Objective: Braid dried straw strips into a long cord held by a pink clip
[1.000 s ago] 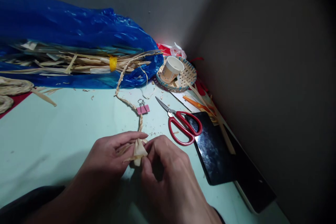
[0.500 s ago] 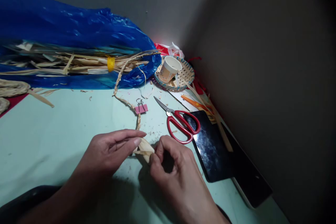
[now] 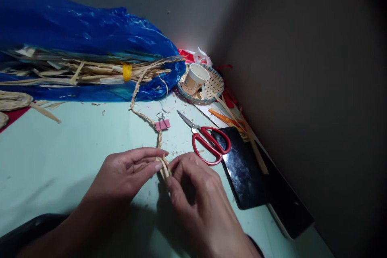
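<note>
A thin braid (image 3: 160, 139) of pale dried plant strips runs from the blue bag down to my fingers. Its lower end is pinched in my left hand (image 3: 130, 175), with the thumb below and the fingers above. My right hand (image 3: 196, 187) grips the loose pale strips (image 3: 164, 168) just right of the left thumb, its thumb and forefinger closed on them. A pink binder clip (image 3: 162, 124) is clamped on the braid above my hands. Red-handled scissors (image 3: 205, 139) lie beside it to the right, blades pointing up and left.
An open blue plastic bag (image 3: 90, 20) holds a bundle of dried strips (image 3: 102, 73) tied in yellow. Behind the scissors stands a woven basket (image 3: 216, 84) with a paper cup (image 3: 195, 78). A black tablet (image 3: 244, 177) and orange scissors (image 3: 223, 117) lie along the right wall.
My right hand has moved slightly left and up, closer to the left hand. The wide strip between them now appears narrower and folded together. My left hand has barely moved.
</note>
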Demonstrator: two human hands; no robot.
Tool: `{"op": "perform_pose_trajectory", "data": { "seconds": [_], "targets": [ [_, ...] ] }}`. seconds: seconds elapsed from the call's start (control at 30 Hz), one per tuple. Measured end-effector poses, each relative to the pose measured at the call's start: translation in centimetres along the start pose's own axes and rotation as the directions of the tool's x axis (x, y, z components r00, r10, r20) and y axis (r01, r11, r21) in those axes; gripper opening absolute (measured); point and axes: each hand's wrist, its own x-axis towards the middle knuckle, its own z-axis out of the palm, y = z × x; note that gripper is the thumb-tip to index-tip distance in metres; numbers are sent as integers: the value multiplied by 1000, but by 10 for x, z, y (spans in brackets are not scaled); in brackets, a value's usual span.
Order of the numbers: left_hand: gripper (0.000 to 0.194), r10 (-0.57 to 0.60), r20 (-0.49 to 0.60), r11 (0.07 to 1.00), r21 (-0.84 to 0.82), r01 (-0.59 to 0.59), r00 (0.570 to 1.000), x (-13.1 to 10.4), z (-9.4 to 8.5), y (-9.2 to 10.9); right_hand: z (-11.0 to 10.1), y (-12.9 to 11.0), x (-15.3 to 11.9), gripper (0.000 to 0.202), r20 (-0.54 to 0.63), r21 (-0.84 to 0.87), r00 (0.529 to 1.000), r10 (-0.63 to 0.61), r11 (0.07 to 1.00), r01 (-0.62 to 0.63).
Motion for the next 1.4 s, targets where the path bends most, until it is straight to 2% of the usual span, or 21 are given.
{"op": "perform_pose_trajectory", "data": {
  "seconds": [0.1,0.3,0.4,0.6,0.8,1.1,1.4],
  "targets": [
    [22,-4,9,1000,-4,4,1000,-1,1,1,6,2,1,19,-28,-79,999,-38,996,36],
    [25,0,13,999,-35,1,1000,-1,2,1,-1,2,-3,15,9,12,979,-202,979,202],
    [28,6,18,1000,19,-6,1000,-1,1,2,2,1,-4,13,36,-65,985,-168,983,170],
    [28,37,12,998,44,-38,999,0,0,1,10,3,-3,15,10,-200,997,-74,977,74],
    [30,38,13,997,68,-38,999,0,0,1,6,3,-1,16,34,-200,999,-30,979,36],
    [28,31,20,996,88,-33,999,-1,-1,1,7,5,0,15,-5,-184,1000,-18,983,16],
    [29,33,23,998,50,-34,999,-3,1,4,7,5,2,13,-31,-255,998,-60,966,51]
  ]
}}
